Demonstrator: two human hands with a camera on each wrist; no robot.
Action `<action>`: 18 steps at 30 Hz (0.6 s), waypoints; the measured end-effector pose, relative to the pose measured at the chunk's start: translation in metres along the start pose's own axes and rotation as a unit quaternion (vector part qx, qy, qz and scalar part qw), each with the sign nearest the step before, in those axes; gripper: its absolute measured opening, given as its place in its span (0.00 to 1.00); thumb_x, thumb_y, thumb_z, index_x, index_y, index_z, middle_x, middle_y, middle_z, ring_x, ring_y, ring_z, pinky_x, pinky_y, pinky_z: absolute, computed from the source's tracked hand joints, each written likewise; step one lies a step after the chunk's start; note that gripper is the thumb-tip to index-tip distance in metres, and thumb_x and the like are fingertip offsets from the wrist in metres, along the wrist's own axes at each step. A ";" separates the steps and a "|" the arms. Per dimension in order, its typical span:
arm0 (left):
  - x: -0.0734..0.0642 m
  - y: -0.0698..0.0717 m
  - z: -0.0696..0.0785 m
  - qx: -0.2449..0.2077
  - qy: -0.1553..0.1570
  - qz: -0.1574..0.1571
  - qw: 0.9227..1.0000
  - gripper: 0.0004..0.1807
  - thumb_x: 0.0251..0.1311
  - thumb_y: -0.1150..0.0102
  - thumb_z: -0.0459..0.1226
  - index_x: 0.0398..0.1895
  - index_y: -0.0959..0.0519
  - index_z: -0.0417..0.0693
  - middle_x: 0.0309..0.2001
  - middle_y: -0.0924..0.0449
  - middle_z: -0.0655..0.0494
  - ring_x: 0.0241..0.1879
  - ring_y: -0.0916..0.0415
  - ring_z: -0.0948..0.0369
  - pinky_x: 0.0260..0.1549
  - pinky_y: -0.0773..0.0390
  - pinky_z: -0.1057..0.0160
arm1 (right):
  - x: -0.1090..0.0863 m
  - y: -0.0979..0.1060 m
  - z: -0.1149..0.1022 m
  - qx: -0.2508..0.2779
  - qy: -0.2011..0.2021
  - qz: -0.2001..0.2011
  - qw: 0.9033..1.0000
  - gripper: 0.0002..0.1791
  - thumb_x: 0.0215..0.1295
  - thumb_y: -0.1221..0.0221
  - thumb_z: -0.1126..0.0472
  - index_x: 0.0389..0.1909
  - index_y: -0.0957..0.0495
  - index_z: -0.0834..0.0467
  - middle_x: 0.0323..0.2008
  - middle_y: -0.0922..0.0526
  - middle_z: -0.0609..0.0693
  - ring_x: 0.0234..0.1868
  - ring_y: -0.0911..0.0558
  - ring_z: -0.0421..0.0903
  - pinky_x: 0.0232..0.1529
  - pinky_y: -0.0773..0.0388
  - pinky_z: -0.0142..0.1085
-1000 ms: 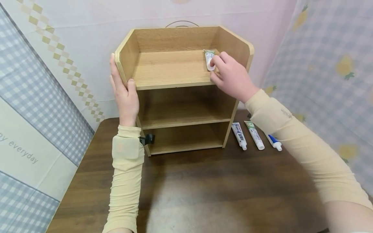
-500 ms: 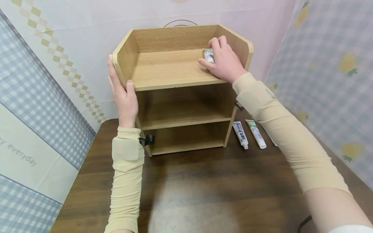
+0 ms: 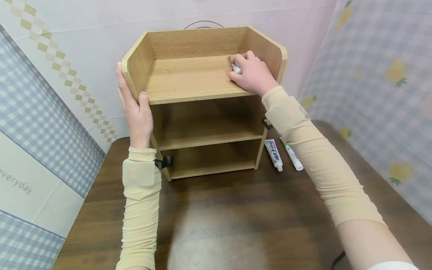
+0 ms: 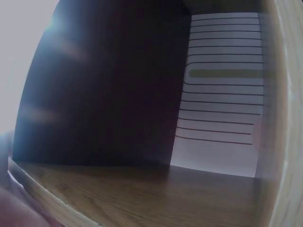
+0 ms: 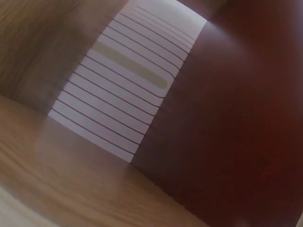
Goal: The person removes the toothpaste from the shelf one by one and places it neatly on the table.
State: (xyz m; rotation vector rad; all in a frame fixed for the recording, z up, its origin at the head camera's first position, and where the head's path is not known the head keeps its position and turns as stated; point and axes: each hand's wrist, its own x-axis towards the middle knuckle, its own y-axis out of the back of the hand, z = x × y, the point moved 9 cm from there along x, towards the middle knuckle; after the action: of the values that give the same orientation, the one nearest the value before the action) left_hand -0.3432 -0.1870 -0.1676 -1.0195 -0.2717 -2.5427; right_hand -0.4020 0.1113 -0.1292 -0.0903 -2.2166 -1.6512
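Observation:
A light wooden shelf unit [image 3: 202, 97] stands on the table, with a walled top and two compartments below. My left hand [image 3: 136, 112] rests against its left side panel, fingers straight along the outside and thumb at the front edge. On the top board, near the right wall, my right hand [image 3: 254, 73] holds a white and green toothpaste tube [image 3: 237, 69] between thumb and fingers. The hand hides much of that tube. Both wrist views look into the shelf, and neither shows the tube; the left wrist view shows a wooden board [image 4: 118, 189], the right wrist view another board [image 5: 85, 156].
On the dark wooden table [image 3: 219, 217], right of the shelf, lie a blue and white toothpaste tube [image 3: 274, 154] and a green and white one [image 3: 292, 155]. My right sleeve passes above them. Patterned cloth [image 3: 368, 75] hangs around the table.
My right hand first touched the tube's cap end, then reached over the tube, and now closes round it; the tube has turned and shows narrower. My left hand stays on the panel. The view shifted slightly.

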 end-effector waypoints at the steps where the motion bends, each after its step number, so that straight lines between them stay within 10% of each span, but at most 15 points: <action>1: 0.000 0.001 -0.001 0.001 0.001 -0.001 1.000 0.40 0.58 0.63 0.27 0.77 0.54 0.51 0.74 0.47 0.61 0.65 0.45 0.70 0.64 0.42 0.70 | 0.000 0.000 -0.001 -0.001 0.000 0.002 1.000 0.25 0.65 0.55 0.51 0.61 0.31 0.54 0.60 0.32 0.62 0.56 0.28 0.61 0.58 0.35 0.54; 18: -0.008 0.006 0.020 -0.019 0.004 -0.001 1.000 0.40 0.58 0.65 0.26 0.77 0.54 0.47 0.75 0.49 0.57 0.67 0.46 0.70 0.66 0.45 0.71 | -0.002 0.002 -0.006 0.012 0.000 0.018 1.000 0.24 0.67 0.53 0.49 0.60 0.29 0.55 0.59 0.28 0.60 0.50 0.26 0.59 0.56 0.32 0.52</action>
State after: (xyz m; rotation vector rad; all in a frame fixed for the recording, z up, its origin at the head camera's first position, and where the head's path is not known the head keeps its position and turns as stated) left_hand -0.3228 -0.1843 -0.1588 -1.0220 -0.2232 -2.5617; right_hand -0.3978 0.1061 -0.1270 -0.1229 -2.2202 -1.6049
